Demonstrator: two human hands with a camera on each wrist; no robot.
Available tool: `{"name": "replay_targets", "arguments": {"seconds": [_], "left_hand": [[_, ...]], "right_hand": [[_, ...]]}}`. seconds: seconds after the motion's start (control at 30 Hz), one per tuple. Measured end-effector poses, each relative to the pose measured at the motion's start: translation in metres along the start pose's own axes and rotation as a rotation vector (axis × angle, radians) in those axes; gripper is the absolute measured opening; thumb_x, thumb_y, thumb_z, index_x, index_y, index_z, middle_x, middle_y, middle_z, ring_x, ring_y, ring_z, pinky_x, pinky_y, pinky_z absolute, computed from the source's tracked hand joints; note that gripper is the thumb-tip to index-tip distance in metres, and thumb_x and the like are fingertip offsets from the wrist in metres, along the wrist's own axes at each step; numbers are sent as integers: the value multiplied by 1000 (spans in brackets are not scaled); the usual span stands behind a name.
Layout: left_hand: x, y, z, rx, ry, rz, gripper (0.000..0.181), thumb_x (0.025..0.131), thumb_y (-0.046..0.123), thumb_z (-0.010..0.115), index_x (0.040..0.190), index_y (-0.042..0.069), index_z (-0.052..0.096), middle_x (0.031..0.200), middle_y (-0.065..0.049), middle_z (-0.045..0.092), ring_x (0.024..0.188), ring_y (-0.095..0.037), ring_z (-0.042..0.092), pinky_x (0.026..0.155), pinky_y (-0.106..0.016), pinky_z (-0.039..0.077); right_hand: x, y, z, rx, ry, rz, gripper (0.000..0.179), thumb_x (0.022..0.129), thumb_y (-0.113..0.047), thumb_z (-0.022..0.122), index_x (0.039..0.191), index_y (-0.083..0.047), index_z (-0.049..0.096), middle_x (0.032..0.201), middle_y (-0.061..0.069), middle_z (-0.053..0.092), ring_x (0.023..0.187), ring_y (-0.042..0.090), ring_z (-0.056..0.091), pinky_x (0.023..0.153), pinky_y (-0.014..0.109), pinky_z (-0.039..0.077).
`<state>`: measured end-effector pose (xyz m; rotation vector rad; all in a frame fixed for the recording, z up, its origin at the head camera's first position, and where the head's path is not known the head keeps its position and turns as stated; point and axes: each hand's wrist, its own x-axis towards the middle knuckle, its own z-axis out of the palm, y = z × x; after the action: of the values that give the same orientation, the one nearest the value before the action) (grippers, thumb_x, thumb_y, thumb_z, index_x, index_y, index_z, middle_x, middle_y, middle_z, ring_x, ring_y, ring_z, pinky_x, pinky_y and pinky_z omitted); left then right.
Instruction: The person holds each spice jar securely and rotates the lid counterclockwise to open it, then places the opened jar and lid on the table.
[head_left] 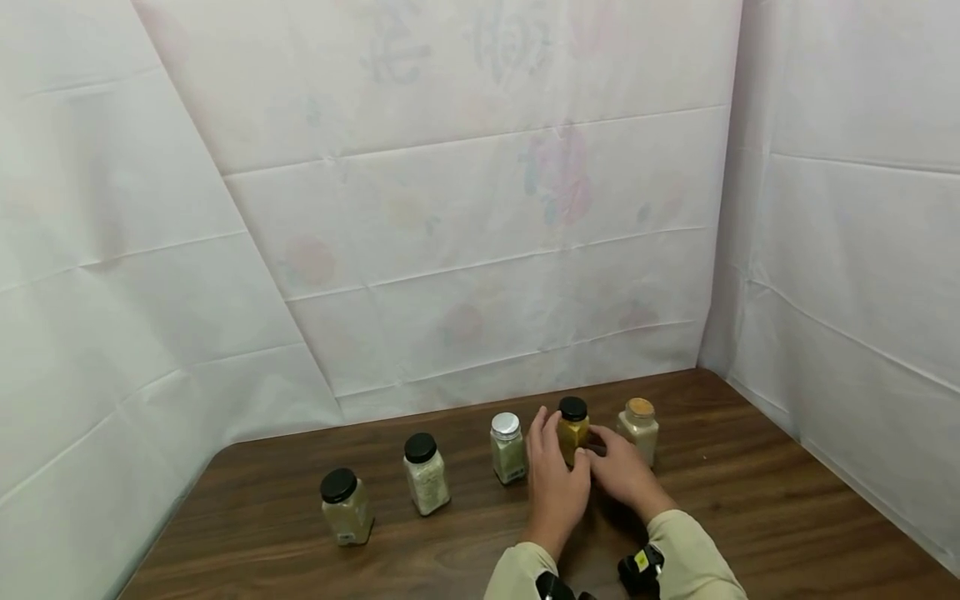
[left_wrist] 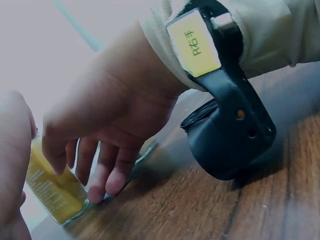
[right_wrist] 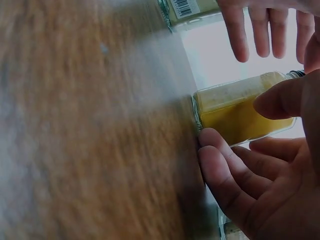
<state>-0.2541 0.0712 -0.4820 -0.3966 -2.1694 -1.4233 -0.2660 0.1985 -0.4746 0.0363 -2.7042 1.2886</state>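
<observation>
A glass spice jar of yellow powder with a black lid [head_left: 573, 408] stands upright between the two hands. My right hand [head_left: 626, 475] holds it low from the right, thumb across the yellow jar's front [right_wrist: 230, 117] and fingers curled near its base. On the other side, my left hand [head_left: 557, 493] surrounds it loosely, its fingers extended and spread. In the right wrist view, those left fingers [right_wrist: 260, 32] hang apart from the glass. In the left wrist view, the right hand [left_wrist: 115, 105] has its fingertips close to the wooden table.
Left of the hands stand a silver-lidded jar [head_left: 507, 450], a black-lidded jar with pale contents [head_left: 427, 479] and another black-lidded jar [head_left: 348, 508]. A jar with an orange-tan top [head_left: 638, 429] is just behind the right hand. White sheets [head_left: 465, 333] enclose the wooden table [head_left: 750, 483].
</observation>
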Motion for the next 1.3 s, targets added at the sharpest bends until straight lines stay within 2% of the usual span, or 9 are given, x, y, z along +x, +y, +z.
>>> {"name": "replay_targets", "arguments": {"seconds": [0.17, 0.33, 0.47, 0.67, 0.83, 1.1, 1.2, 1.3], "left_hand": [[1, 1, -2, -32, -60, -50, 59, 91, 9, 63, 148, 12, 46, 156, -5, 36, 142, -27, 35, 106, -52, 39], [1, 2, -4, -49, -93, -68, 61, 92, 10, 62, 149, 12, 43, 153, -4, 40, 139, -25, 40, 107, -51, 38], [2, 2, -5, -59, -81, -75, 59, 92, 9, 63, 148, 12, 45, 148, -3, 44, 135, -23, 43, 105, -48, 41], [4, 2, -5, -61, -70, -100, 57, 93, 10, 63, 147, 14, 46, 141, -3, 49, 125, -20, 51, 91, -38, 51], [4, 2, -7, -64, -77, -124, 56, 94, 12, 63, 148, 16, 47, 139, -2, 50, 124, -21, 53, 88, -35, 52], [6, -2, -8, -83, -75, -122, 47, 96, 10, 60, 143, 12, 54, 127, -2, 56, 111, -18, 57, 79, -28, 52], [6, -3, -9, -83, -75, -113, 43, 97, 11, 59, 140, 12, 56, 124, 0, 56, 112, -17, 57, 80, -30, 53], [6, -3, -9, -58, -71, -93, 42, 98, 13, 60, 139, 14, 57, 123, 2, 57, 115, -15, 56, 87, -36, 52]], "right_hand": [[-1, -1, -1, 14, -2, 1, 49, 100, -19, 59, 144, 2, 49, 136, 21, 58, 124, 39, 56, 98, 56, 45], [-2, 0, -2, 36, -3, -19, 45, 100, -17, 60, 140, 2, 52, 130, 20, 62, 117, 36, 60, 93, 53, 48], [-3, 1, -2, 68, -12, -23, 42, 100, -15, 60, 137, 3, 54, 126, 20, 63, 111, 33, 63, 84, 47, 54], [-3, 0, -4, 121, -26, 4, 40, 101, -16, 59, 136, 3, 54, 124, 20, 63, 99, 27, 66, 66, 36, 55], [-6, 0, -7, 129, -35, 4, 38, 102, -19, 59, 134, 2, 56, 120, 16, 65, 90, 22, 65, 64, 35, 54], [-6, 6, -11, 155, -37, -1, 28, 101, -16, 60, 124, 0, 62, 100, 9, 67, 79, 20, 66, 62, 35, 53], [-7, 7, -13, 170, -51, -8, 27, 101, -15, 60, 123, 1, 62, 100, 9, 67, 80, 21, 66, 62, 35, 53], [-7, 8, -16, 184, -83, -16, 28, 102, -17, 59, 123, 1, 61, 100, 10, 67, 81, 22, 66, 63, 37, 54]]}}
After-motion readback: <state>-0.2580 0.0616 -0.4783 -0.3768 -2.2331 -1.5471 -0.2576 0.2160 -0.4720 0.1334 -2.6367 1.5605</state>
